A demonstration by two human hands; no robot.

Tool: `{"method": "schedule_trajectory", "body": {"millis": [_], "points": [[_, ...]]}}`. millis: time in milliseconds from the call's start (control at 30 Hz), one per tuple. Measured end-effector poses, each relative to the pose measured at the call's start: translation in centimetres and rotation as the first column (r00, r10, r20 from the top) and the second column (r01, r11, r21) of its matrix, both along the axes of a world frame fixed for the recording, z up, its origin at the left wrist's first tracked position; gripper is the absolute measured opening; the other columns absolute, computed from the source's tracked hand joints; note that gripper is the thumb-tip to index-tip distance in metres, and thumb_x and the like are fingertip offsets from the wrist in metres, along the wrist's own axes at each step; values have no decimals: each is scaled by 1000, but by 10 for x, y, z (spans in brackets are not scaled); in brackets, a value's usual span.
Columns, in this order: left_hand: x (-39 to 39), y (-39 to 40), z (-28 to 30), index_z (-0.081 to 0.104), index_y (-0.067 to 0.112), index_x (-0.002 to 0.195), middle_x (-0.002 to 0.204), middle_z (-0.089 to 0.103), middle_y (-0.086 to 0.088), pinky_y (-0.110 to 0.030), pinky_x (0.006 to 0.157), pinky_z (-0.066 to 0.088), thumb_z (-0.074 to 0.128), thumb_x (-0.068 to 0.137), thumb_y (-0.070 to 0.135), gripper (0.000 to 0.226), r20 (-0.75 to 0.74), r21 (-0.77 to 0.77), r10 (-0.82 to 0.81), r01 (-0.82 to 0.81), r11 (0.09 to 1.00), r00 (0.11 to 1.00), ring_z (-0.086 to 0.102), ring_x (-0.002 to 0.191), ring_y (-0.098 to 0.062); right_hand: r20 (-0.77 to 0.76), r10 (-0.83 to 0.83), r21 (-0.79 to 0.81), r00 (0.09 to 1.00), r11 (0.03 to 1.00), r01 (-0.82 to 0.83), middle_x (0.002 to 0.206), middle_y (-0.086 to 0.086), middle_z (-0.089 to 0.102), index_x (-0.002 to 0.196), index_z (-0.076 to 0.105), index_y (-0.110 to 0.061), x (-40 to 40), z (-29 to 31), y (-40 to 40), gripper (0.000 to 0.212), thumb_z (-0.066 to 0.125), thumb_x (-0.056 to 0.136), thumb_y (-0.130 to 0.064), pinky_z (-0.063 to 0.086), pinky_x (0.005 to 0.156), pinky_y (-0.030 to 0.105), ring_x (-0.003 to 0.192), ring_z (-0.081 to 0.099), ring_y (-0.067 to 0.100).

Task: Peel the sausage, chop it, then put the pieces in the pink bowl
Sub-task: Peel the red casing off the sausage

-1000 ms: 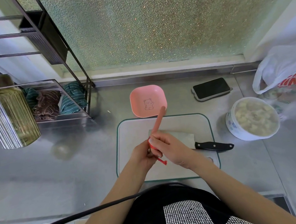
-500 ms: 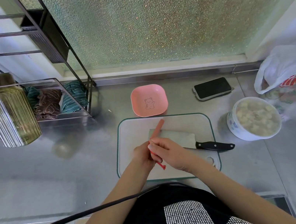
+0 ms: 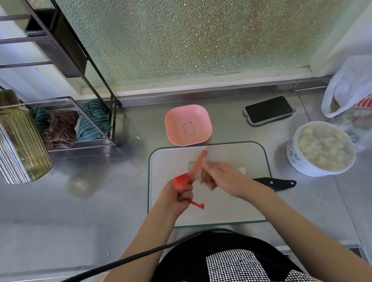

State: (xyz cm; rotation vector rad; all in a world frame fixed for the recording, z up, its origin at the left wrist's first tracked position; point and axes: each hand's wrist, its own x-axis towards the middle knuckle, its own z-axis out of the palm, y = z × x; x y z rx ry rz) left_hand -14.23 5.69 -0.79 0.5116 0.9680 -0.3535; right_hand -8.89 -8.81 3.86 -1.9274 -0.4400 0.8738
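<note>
A pale pink sausage [image 3: 199,162] sticks up over the white cutting board [image 3: 231,155], its bare end toward the pink bowl [image 3: 188,125]. My left hand [image 3: 181,196] grips the bunched red casing [image 3: 181,181], whose twisted tail [image 3: 198,206] hangs below the fist. My right hand [image 3: 222,176], blurred, pinches the sausage's lower part beside the casing. The pink bowl with a bear drawing sits just beyond the board and holds nothing. A black-handled knife [image 3: 277,183] lies on the board, its blade mostly hidden under my right hand.
A white bowl of pale food [image 3: 321,147] stands right of the board, with a plastic bag [image 3: 367,92] behind it. A dark phone [image 3: 269,109] lies at the back. A wire rack [image 3: 75,124] and a ribbed glass jar [image 3: 12,144] are at the left.
The red casing has slid down off the sausage and bunched at my left hand. My hands have drawn apart, and the sausage has tilted lower over the board.
</note>
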Motion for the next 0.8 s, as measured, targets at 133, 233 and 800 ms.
{"method": "schedule_trajectory", "body": {"millis": [133, 233, 800], "points": [[-7, 9, 2, 53, 0, 110, 55, 51, -4, -11, 24, 15, 39, 77, 0, 35, 95, -230, 66, -42, 972, 993, 30, 26, -3, 421, 143, -283, 896, 959, -20, 111, 3, 60, 124, 53, -27, 29, -34, -16, 34, 49, 93, -13, 42, 87, 34, 98, 52, 18], [-7, 11, -1, 50, 1, 122, 56, 50, -4, -11, 26, 15, 38, 81, 3, 43, 128, -351, 83, -33, 936, 988, 32, 26, -4, 448, 325, -390, 833, 909, -145, 140, 1, 47, 135, 45, -33, 28, -46, -7, 53, 61, 87, -20, 34, 102, 41, 121, 40, 28], [-13, 32, -19, 51, 8, 75, 60, 59, -6, -11, 23, 21, 41, 94, 5, 22, 67, -23, 71, -70, 997, 995, 35, 31, -3, 131, -418, 282, 899, 885, 371, 79, 6, 73, 91, 47, -14, 14, -16, -3, 6, 50, 95, -11, 51, 87, 26, 92, 66, 16]]}}
